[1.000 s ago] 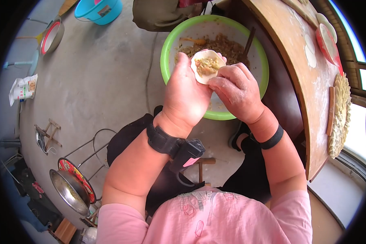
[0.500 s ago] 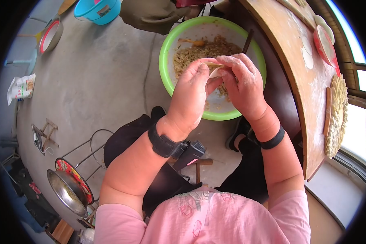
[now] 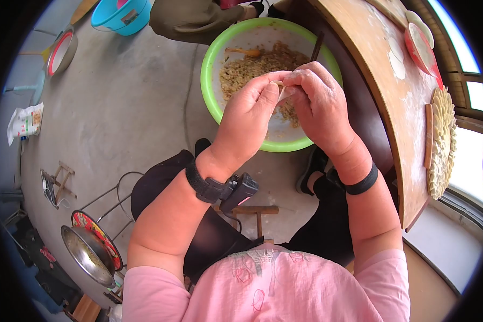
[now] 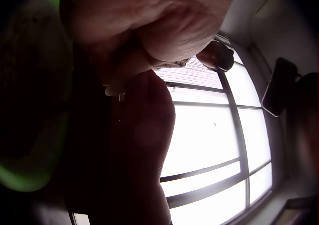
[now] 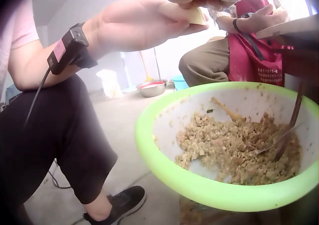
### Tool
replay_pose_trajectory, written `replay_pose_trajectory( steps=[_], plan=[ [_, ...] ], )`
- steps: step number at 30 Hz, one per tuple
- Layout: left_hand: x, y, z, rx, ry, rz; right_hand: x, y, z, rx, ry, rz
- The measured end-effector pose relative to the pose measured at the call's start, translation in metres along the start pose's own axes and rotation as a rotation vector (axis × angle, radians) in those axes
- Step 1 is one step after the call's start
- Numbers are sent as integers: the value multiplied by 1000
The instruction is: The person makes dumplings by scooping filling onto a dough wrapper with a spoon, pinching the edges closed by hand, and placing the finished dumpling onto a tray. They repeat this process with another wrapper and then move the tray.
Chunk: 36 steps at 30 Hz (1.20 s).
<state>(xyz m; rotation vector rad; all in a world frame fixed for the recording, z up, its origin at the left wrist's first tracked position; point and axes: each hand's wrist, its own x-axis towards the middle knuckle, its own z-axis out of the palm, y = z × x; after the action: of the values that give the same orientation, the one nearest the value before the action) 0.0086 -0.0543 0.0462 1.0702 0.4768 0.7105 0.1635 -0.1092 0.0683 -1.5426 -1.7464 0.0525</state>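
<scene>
Both hands come together over a green-rimmed basin point(image 3: 208, 88) of minced filling point(image 3: 236, 75). Between them is a dumpling point(image 3: 283, 90), its pale dough wrapper folded over and mostly covered by fingers. The left hand point(image 3: 247, 112) holds it from one side, thumb along the dough. From the other side the floury right hand point(image 3: 324, 110) pinches its edge with thumb and forefinger. In the right wrist view a piece of the dumpling's dough point(image 5: 198, 16) shows between the hands, above the basin. The left wrist view is dark, with the dumpling hidden.
An orange spoon point(image 3: 244, 52) and a dark stick point(image 3: 317, 47) stand in the filling. On the right, a floury wooden table point(image 3: 381, 102) bears round wrappers point(image 3: 396, 64), a red-rimmed bowl point(image 3: 419, 48) and rows of dumplings point(image 3: 443, 145). Another person in a red apron point(image 5: 251, 55) sits beyond the basin.
The wrapper lay open on the left palm with filling showing; it is now folded over. The left hand has turned inward and both hands close around the dough.
</scene>
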Motion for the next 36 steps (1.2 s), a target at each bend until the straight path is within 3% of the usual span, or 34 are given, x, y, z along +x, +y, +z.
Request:
replay_pose_trajectory(
  steps=[2, 8, 20, 27, 30, 33, 36],
  plan=[
    [0, 1, 0, 2, -20, 52, 0, -1, -3, 18, -1, 31],
    [5, 4, -13, 669, -86, 306, 0, -9, -18, 163, -126, 211],
    [2, 1, -4, 919, -64, 317, -5, -4, -16, 182, -169, 305],
    [1, -6, 2, 534, -18, 200, -7, -5, -16, 474, -115, 512],
    [2, -8, -1, 538, -47, 115, -7, -5, -16, 358, -142, 406],
    [0, -11, 2, 498, -11, 69, -7, -4, -14, 305, -153, 429],
    [0, -11, 2, 198, -6, -115, -11, -3, -6, 552, -29, 679]
  ],
)
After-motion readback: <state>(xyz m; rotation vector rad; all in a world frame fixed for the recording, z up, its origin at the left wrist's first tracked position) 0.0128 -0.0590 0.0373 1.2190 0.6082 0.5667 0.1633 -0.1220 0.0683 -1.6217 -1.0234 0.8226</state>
